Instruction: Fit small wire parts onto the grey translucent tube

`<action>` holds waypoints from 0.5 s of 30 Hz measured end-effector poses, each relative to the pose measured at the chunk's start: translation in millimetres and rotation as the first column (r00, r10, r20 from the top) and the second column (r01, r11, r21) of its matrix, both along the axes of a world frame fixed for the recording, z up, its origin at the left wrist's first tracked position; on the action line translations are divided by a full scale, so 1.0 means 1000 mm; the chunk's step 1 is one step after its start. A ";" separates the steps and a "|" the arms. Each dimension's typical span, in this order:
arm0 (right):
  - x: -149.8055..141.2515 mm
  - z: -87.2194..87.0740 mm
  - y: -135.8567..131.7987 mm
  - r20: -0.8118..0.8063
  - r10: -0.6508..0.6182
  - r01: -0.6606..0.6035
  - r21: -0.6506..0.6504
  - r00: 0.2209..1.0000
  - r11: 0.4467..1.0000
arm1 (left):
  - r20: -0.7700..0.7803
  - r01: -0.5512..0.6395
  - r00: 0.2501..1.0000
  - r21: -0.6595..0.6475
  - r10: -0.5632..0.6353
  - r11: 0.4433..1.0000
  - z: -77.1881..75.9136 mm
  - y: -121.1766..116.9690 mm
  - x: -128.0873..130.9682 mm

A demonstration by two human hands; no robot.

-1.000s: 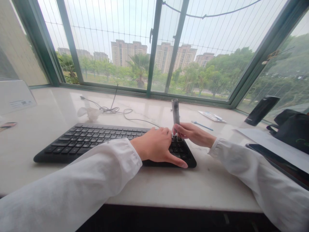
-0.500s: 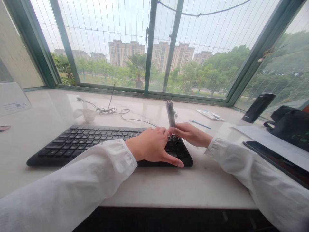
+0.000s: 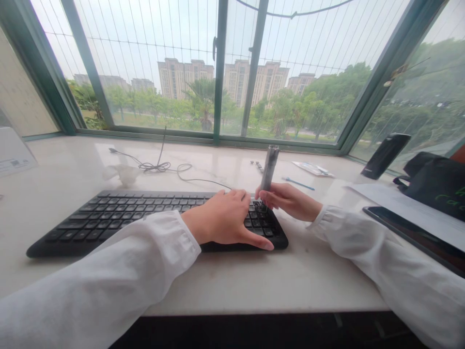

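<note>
A black keyboard [image 3: 119, 213] lies on the pale counter. My left hand [image 3: 223, 217] rests palm down across its right part, fingers stretched forward and thumb spread toward the near edge. With its fingers closed round a grey keycap puller [image 3: 269, 167], my right hand [image 3: 288, 199] is over the far right keys. The puller stands nearly upright, its thin wire loops down at the number-pad keys. Whether the wires grip a key cannot be made out. Behind the keyboard lie several small dark pieces [image 3: 257, 166] that look like loose keycaps.
A coiled cable [image 3: 156, 166] and a crumpled pale tissue [image 3: 125, 174] lie behind the keyboard. To the right are a blue stick [image 3: 298, 183], a white packet [image 3: 311, 169], a phone [image 3: 407, 232], paper sheets [image 3: 381, 196], an upright black object [image 3: 385, 156] and a black bag [image 3: 436, 182].
The keycap puller has tilted to the right at its top, and my right hand has shifted slightly with it. My left hand stays on the keyboard. The view has moved slightly.
</note>
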State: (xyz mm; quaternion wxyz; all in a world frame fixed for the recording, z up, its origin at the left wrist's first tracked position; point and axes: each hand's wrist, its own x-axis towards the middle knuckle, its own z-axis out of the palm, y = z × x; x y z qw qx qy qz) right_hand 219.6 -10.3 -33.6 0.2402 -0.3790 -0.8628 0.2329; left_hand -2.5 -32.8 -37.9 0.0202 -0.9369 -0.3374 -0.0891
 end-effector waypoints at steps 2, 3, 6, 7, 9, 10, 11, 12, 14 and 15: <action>0.000 0.001 -0.004 0.059 0.002 -0.007 0.080 0.998 0.997 | 0.005 -0.012 1.000 -0.002 0.012 1.000 0.000 0.000 0.000; 0.000 0.002 -0.007 0.094 -0.005 -0.007 0.126 0.996 0.992 | 0.007 -0.018 1.000 -0.003 0.018 1.000 0.000 -0.001 0.000; -0.001 0.002 -0.012 0.159 -0.040 0.000 0.242 0.986 0.970 | 0.009 -0.016 1.000 0.002 0.016 1.000 0.000 -0.002 -0.001; -0.001 0.002 -0.012 0.166 -0.047 0.001 0.268 0.985 0.963 | 0.009 -0.012 1.000 0.004 0.012 1.000 0.001 -0.002 0.000; -0.001 -0.002 -0.012 0.167 -0.056 0.002 0.310 0.984 0.951 | 0.008 -0.006 1.000 0.009 0.006 1.000 0.001 -0.002 0.000; 0.000 -0.003 -0.011 0.162 -0.057 0.001 0.327 0.985 0.945 | 0.007 -0.005 1.000 0.011 0.005 1.000 0.001 -0.002 0.000; 0.001 -0.006 -0.010 0.154 -0.056 0.000 0.343 0.986 0.939 | 0.007 -0.005 1.000 0.011 0.005 1.000 0.001 -0.002 0.000; 0.001 -0.008 -0.008 0.145 -0.052 -0.004 0.357 0.988 0.934 | 0.007 -0.005 1.000 0.012 0.005 1.000 0.001 -0.002 0.000; 0.003 -0.011 -0.005 0.123 -0.040 -0.010 0.385 0.992 0.923 | 0.009 -0.006 1.000 0.012 0.005 1.000 0.001 -0.002 0.000; 0.003 -0.012 -0.004 0.112 -0.035 -0.013 0.399 0.993 0.917 | 0.010 -0.004 1.000 0.011 0.004 1.000 0.001 -0.002 0.000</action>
